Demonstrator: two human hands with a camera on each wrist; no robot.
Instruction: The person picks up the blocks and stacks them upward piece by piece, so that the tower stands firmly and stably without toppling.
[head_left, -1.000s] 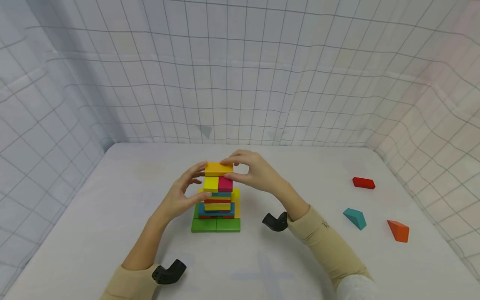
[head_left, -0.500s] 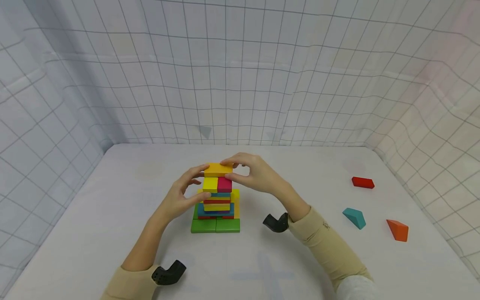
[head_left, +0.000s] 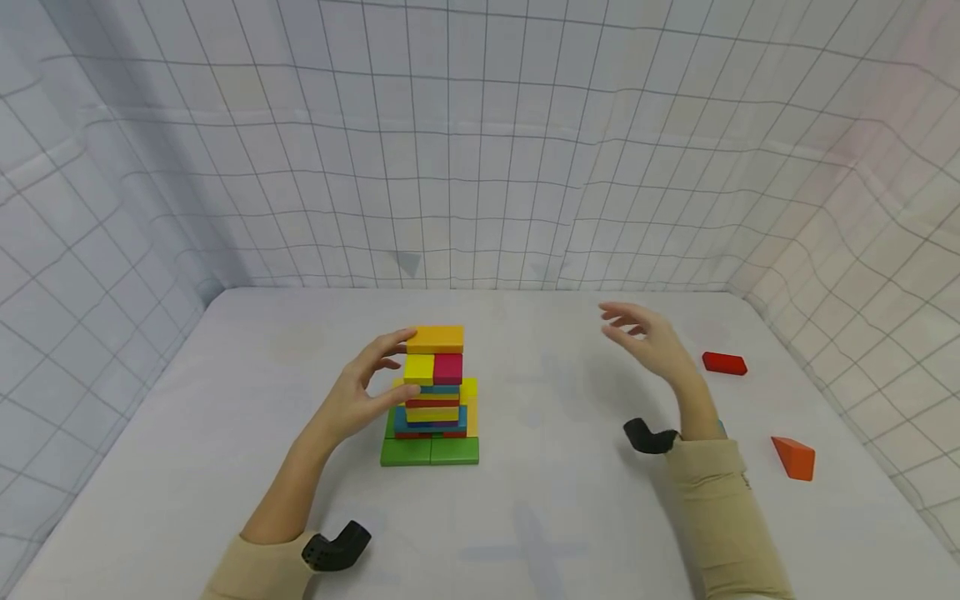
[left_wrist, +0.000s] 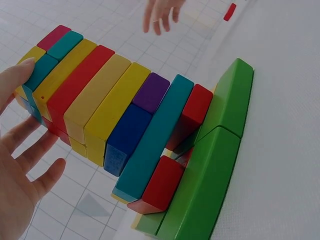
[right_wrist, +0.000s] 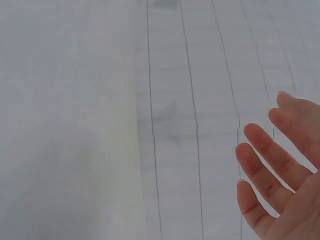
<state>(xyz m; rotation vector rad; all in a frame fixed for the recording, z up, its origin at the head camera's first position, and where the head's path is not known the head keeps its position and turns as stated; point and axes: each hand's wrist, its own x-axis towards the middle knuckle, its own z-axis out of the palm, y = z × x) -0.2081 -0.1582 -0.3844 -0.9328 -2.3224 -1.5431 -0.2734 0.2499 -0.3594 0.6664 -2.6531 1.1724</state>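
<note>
A tower of coloured wooden blocks (head_left: 435,414) stands on green base blocks (head_left: 455,451), left of the middle of the table. Its top piece is an orange-yellow block (head_left: 437,339), laid above a yellow and a magenta one. My left hand (head_left: 356,392) holds the tower's upper left side, its thumb in front and fingers reaching behind. In the left wrist view the thumb (left_wrist: 19,75) lies against the upper blocks, and the lower fingers are spread loosely. Away to the right, my right hand (head_left: 652,343) hovers above the table with relaxed fingers and nothing in it.
On the right of the table (head_left: 555,500) lie a red block (head_left: 724,363) and an orange wedge (head_left: 793,458). A teal block is mostly hidden behind the right forearm. White curtains with a grid pattern (head_left: 480,150) surround the back and sides.
My right hand has let go of the orange-yellow top block and moved right, away from the tower. The left hand stays at the tower, and the top block remains in place.
</note>
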